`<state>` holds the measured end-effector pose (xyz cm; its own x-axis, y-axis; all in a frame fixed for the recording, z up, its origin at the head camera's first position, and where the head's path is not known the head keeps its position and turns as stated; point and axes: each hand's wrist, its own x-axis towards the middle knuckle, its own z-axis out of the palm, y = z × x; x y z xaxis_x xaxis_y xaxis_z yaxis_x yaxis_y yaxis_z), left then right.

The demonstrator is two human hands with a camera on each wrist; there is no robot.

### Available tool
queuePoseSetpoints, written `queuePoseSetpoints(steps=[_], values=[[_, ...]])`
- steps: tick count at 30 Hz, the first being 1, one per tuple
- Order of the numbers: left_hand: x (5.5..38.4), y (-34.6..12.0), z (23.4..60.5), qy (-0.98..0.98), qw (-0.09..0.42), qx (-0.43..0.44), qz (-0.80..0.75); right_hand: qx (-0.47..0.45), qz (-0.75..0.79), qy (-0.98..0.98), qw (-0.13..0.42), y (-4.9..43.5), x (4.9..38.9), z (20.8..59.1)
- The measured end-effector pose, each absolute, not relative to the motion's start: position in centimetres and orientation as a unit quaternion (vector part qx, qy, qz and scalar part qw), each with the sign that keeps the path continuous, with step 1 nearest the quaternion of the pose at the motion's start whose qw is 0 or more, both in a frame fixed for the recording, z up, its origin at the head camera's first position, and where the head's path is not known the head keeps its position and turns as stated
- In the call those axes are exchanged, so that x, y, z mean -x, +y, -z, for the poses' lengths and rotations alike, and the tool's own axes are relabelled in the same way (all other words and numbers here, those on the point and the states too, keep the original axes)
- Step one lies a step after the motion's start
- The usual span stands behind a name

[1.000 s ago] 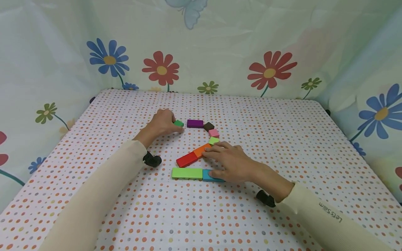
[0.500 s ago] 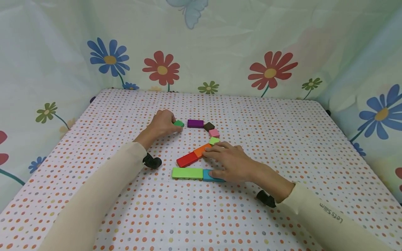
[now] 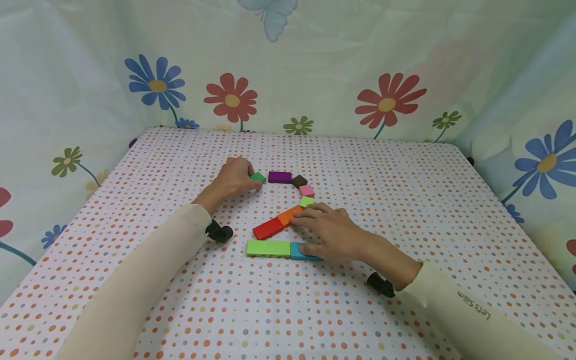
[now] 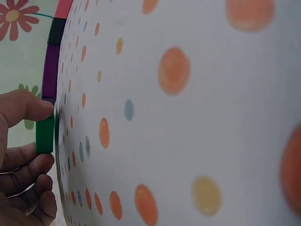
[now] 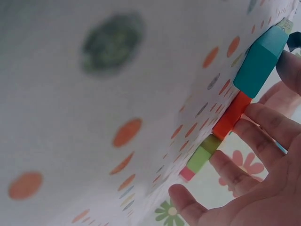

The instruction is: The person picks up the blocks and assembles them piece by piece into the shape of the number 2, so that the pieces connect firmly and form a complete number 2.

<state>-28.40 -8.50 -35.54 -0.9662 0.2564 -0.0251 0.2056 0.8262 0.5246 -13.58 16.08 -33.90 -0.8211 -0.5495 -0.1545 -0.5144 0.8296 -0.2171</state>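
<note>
the left hand (image 3: 234, 176) pinches a small dark green block (image 3: 258, 177) between thumb and fingers, the block sitting on the dotted tabletop (image 3: 405, 200) just left of a purple block (image 3: 280, 176). right of the purple one come a brown block (image 3: 299, 181), a pink block (image 3: 307, 190) and a small light green block (image 3: 306, 201), curving down toward the right hand (image 3: 330, 232). that hand lies flat with its fingers spread and relaxed, fingertips touching the orange block (image 3: 288, 215), which joins a red block (image 3: 267, 229) in one slanted bar. its thumb rests on the teal block (image 3: 300, 251), which sits end to end with a long lime block (image 3: 268, 248). the right hand covers part of the teal block. a flowered curtain (image 3: 387, 75) walls in the tabletop behind and at both sides.
</note>
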Motion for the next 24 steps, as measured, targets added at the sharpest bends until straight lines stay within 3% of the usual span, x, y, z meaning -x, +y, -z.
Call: queuePoseSetpoints(steps=[24], values=[[28.68, -7.69, 35.58, 0.957, 0.062, -0.111, -0.259, 0.276, 0.078, 0.951, 0.112, 16.07, 13.66, 33.9]])
